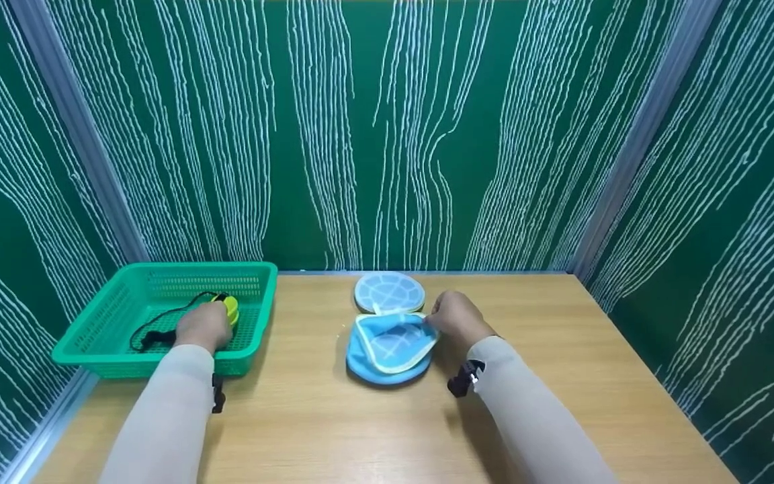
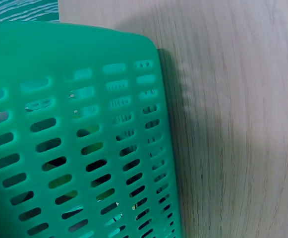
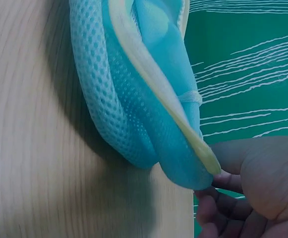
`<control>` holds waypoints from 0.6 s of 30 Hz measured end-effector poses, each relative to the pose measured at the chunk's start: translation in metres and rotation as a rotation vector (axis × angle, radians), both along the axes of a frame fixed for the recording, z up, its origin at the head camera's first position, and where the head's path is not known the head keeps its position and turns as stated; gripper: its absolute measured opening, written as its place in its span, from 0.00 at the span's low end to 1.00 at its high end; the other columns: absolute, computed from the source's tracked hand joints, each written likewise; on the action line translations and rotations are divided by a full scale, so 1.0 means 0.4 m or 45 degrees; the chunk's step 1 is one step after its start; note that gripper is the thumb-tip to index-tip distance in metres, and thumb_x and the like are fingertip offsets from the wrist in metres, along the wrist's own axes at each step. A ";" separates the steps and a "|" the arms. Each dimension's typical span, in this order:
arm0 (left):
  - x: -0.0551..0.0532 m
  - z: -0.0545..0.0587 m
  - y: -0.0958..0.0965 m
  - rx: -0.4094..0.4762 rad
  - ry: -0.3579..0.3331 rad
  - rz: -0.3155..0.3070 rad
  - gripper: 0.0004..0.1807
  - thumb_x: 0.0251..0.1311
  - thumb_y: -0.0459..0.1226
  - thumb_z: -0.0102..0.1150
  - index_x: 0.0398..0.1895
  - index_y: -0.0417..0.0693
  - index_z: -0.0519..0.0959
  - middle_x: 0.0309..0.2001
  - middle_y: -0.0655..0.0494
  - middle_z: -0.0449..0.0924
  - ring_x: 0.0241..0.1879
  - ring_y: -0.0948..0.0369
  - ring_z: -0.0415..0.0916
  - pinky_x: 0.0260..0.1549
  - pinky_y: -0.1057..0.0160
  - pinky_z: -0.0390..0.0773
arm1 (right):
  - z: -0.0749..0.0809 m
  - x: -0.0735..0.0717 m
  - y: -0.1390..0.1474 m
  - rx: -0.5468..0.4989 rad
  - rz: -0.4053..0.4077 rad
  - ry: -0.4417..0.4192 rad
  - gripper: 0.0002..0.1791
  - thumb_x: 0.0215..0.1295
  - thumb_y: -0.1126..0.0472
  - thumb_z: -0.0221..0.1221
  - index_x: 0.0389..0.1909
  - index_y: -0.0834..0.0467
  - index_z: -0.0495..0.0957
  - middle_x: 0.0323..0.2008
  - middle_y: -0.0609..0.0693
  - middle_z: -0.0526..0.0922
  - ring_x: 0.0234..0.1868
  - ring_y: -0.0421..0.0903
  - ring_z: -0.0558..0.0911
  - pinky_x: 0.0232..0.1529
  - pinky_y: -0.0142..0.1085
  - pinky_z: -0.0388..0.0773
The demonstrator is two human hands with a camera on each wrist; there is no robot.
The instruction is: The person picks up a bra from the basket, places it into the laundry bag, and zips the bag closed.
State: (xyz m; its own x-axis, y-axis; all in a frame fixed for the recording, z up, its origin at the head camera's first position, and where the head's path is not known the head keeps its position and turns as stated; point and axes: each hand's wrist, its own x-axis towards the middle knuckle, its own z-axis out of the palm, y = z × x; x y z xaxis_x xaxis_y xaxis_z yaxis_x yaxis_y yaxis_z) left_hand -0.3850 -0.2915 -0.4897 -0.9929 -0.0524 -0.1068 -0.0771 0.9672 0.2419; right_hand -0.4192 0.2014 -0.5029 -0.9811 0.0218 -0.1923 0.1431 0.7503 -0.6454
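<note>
A round blue mesh pouch (image 1: 390,346) with pale yellow edging sits unfolded on the table, its round lid (image 1: 389,292) laid back behind it. My right hand (image 1: 459,317) pinches the right side of the pouch's rim, between thumb and fingers; the right wrist view shows the edging (image 3: 203,153) right at those fingertips. Inside the green basket at the left, my left hand (image 1: 204,327) grips a yellow object (image 1: 231,308) that has a black cord (image 1: 165,313). Most of that object is hidden by the hand, and the left wrist view shows mainly the basket's slotted side (image 2: 84,144).
The green plastic basket (image 1: 266,286) stands at the table's left back, with a black piece (image 1: 155,338) on the cord inside. Green panels (image 1: 320,134) with white streaks enclose the wooden table (image 1: 320,417) at the back and both sides.
</note>
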 end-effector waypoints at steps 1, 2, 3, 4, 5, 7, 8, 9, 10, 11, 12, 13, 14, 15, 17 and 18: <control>0.000 0.000 0.002 0.002 0.009 -0.001 0.05 0.72 0.28 0.63 0.47 0.36 0.84 0.42 0.40 0.85 0.41 0.46 0.79 0.50 0.39 0.84 | 0.001 0.000 0.000 0.000 -0.004 -0.005 0.10 0.71 0.64 0.73 0.31 0.56 0.82 0.32 0.50 0.80 0.38 0.50 0.80 0.39 0.41 0.80; 0.002 0.000 0.002 0.001 0.024 -0.002 0.05 0.72 0.27 0.62 0.46 0.36 0.84 0.42 0.39 0.86 0.41 0.45 0.80 0.50 0.38 0.84 | 0.002 0.000 0.001 -0.005 -0.006 -0.011 0.09 0.72 0.64 0.72 0.32 0.57 0.83 0.33 0.51 0.82 0.39 0.50 0.81 0.41 0.41 0.81; 0.004 0.001 0.002 0.000 0.040 -0.002 0.04 0.72 0.27 0.62 0.44 0.37 0.84 0.41 0.39 0.86 0.40 0.45 0.80 0.49 0.37 0.84 | 0.003 -0.001 0.001 0.001 -0.005 -0.012 0.08 0.73 0.63 0.72 0.33 0.57 0.85 0.35 0.52 0.83 0.40 0.50 0.82 0.42 0.41 0.82; 0.006 0.004 0.000 0.002 0.058 0.001 0.04 0.71 0.26 0.62 0.43 0.37 0.84 0.41 0.39 0.86 0.40 0.45 0.81 0.48 0.37 0.84 | 0.004 0.000 -0.001 0.004 -0.002 -0.005 0.06 0.74 0.63 0.71 0.35 0.58 0.86 0.36 0.53 0.85 0.41 0.51 0.83 0.44 0.42 0.83; 0.009 0.007 -0.001 0.001 0.078 0.003 0.03 0.71 0.26 0.61 0.42 0.37 0.84 0.40 0.39 0.86 0.40 0.44 0.81 0.48 0.36 0.85 | 0.005 0.000 -0.002 0.009 0.002 0.009 0.05 0.74 0.63 0.71 0.36 0.58 0.86 0.38 0.53 0.86 0.42 0.51 0.84 0.46 0.42 0.84; 0.016 0.014 -0.004 0.014 0.110 0.015 0.03 0.71 0.26 0.61 0.41 0.37 0.84 0.39 0.38 0.86 0.39 0.44 0.81 0.47 0.36 0.84 | 0.004 -0.002 -0.003 0.019 0.013 0.034 0.04 0.76 0.63 0.70 0.38 0.59 0.88 0.40 0.54 0.88 0.44 0.51 0.85 0.48 0.42 0.86; 0.019 0.017 -0.006 0.021 0.127 0.022 0.03 0.71 0.25 0.60 0.40 0.38 0.83 0.39 0.38 0.85 0.38 0.44 0.81 0.46 0.36 0.84 | 0.003 -0.003 -0.003 0.027 0.026 0.055 0.05 0.77 0.63 0.69 0.38 0.60 0.88 0.39 0.53 0.88 0.43 0.51 0.85 0.47 0.41 0.85; 0.022 0.021 -0.006 0.031 0.139 0.030 0.03 0.71 0.26 0.60 0.39 0.38 0.82 0.38 0.39 0.85 0.38 0.44 0.80 0.45 0.37 0.84 | 0.002 -0.005 -0.003 0.048 0.044 0.089 0.07 0.78 0.63 0.69 0.37 0.60 0.89 0.37 0.52 0.88 0.41 0.49 0.84 0.44 0.40 0.84; 0.024 0.025 -0.006 0.042 0.152 0.039 0.03 0.71 0.26 0.60 0.39 0.38 0.82 0.37 0.39 0.84 0.37 0.44 0.79 0.44 0.38 0.84 | 0.000 -0.007 -0.002 0.062 0.058 0.120 0.08 0.78 0.63 0.68 0.36 0.61 0.89 0.36 0.51 0.87 0.40 0.49 0.83 0.42 0.39 0.83; 0.026 0.028 -0.006 0.050 0.166 0.044 0.04 0.72 0.25 0.59 0.38 0.38 0.81 0.37 0.39 0.84 0.37 0.44 0.79 0.43 0.38 0.83 | -0.002 -0.009 -0.002 0.076 0.066 0.145 0.09 0.79 0.63 0.68 0.36 0.60 0.90 0.34 0.49 0.86 0.38 0.47 0.83 0.40 0.38 0.81; 0.027 0.032 -0.006 0.059 0.179 0.049 0.04 0.72 0.25 0.59 0.38 0.38 0.81 0.36 0.39 0.83 0.37 0.44 0.79 0.43 0.39 0.83 | -0.003 -0.012 -0.003 0.085 0.072 0.161 0.10 0.80 0.63 0.67 0.36 0.60 0.90 0.33 0.48 0.86 0.37 0.47 0.82 0.39 0.37 0.80; 0.027 0.036 -0.007 0.065 0.193 0.051 0.04 0.72 0.25 0.58 0.37 0.38 0.80 0.36 0.39 0.83 0.36 0.44 0.79 0.42 0.39 0.83 | -0.005 -0.013 -0.003 0.099 0.080 0.182 0.11 0.80 0.63 0.67 0.35 0.60 0.91 0.33 0.48 0.85 0.37 0.46 0.81 0.38 0.37 0.79; 0.027 0.040 -0.008 0.067 0.210 0.049 0.04 0.72 0.25 0.58 0.37 0.38 0.80 0.35 0.39 0.82 0.36 0.44 0.78 0.41 0.40 0.83 | -0.005 -0.014 -0.005 0.105 0.083 0.189 0.11 0.81 0.62 0.67 0.35 0.59 0.91 0.33 0.47 0.86 0.37 0.46 0.82 0.38 0.37 0.79; 0.026 0.044 -0.009 0.070 0.223 0.050 0.05 0.72 0.25 0.58 0.36 0.38 0.80 0.35 0.40 0.82 0.35 0.45 0.78 0.41 0.40 0.83 | -0.005 -0.015 -0.006 0.107 0.083 0.190 0.11 0.82 0.62 0.66 0.36 0.59 0.91 0.34 0.47 0.86 0.38 0.47 0.82 0.39 0.38 0.79; 0.024 0.054 -0.010 0.084 0.252 0.053 0.04 0.72 0.26 0.58 0.37 0.38 0.80 0.35 0.39 0.83 0.35 0.44 0.78 0.41 0.40 0.82 | -0.001 -0.014 -0.008 0.100 0.081 0.180 0.10 0.82 0.62 0.66 0.38 0.57 0.91 0.36 0.49 0.88 0.40 0.48 0.84 0.42 0.39 0.82; 0.023 0.061 -0.010 0.096 0.267 0.059 0.03 0.72 0.26 0.58 0.38 0.37 0.80 0.36 0.39 0.83 0.36 0.44 0.79 0.41 0.39 0.82 | 0.002 -0.013 -0.009 0.095 0.084 0.176 0.09 0.82 0.62 0.66 0.39 0.57 0.91 0.38 0.50 0.89 0.41 0.49 0.84 0.44 0.41 0.83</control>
State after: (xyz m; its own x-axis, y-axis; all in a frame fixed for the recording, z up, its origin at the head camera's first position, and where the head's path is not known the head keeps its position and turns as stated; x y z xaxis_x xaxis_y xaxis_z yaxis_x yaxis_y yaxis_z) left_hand -0.3759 -0.2955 -0.4655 -0.9905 -0.0978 0.0963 -0.0611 0.9424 0.3290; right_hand -0.4244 0.1977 -0.5021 -0.9979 -0.0347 -0.0555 0.0053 0.8019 -0.5975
